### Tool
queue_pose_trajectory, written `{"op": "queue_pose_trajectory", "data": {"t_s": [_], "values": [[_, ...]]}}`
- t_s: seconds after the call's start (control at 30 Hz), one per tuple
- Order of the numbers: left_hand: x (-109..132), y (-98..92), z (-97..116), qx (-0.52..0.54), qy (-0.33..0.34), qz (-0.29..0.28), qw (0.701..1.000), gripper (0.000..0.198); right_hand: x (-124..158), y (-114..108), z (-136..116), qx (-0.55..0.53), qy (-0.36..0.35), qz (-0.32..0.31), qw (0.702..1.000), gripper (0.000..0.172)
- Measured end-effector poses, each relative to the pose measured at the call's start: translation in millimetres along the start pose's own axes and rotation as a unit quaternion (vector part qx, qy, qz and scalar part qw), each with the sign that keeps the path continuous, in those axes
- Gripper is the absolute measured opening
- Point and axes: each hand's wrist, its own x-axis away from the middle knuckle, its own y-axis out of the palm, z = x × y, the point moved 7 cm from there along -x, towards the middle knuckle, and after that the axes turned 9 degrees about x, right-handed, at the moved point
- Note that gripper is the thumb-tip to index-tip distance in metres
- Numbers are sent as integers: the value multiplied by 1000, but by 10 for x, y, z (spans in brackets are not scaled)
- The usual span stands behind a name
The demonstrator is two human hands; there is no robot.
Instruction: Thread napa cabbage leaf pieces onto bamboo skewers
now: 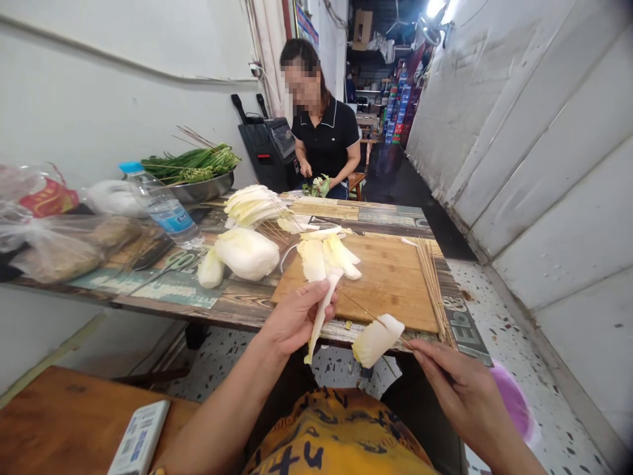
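Note:
My left hand (301,313) is closed around a long, pale cabbage leaf (322,313) at the front edge of the table. In my right hand (452,373) is the end of a thin wooden skewer (360,305), which points up and left. A piece of cabbage leaf (378,340) is threaded on that skewer, close to my right fingers. The skewer's tip lies near the leaf in my left hand; whether they touch I cannot tell. More cut cabbage leaves (311,258) rest on the wooden cutting board (395,280) just beyond my left hand.
Bare skewers (431,287) lie along the board's right side. Left of it are a cabbage head (247,254), stacked leaves (254,204), scissors (180,260), a water bottle (171,214) and a metal bowl (205,188) of greens. Across the table a person (324,142) handles leafy greens.

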Motion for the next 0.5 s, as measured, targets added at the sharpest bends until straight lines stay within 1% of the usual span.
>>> {"op": "queue_pose_trajectory", "data": {"t_s": [0.23, 0.5], "values": [[15, -1, 16, -15, 9, -3, 1000, 28, 4, 8, 14, 1, 1, -2, 1000, 22], [39, 1, 54, -62, 26, 15, 998, 31, 4, 6, 19, 3, -2, -13, 1000, 23]]}}
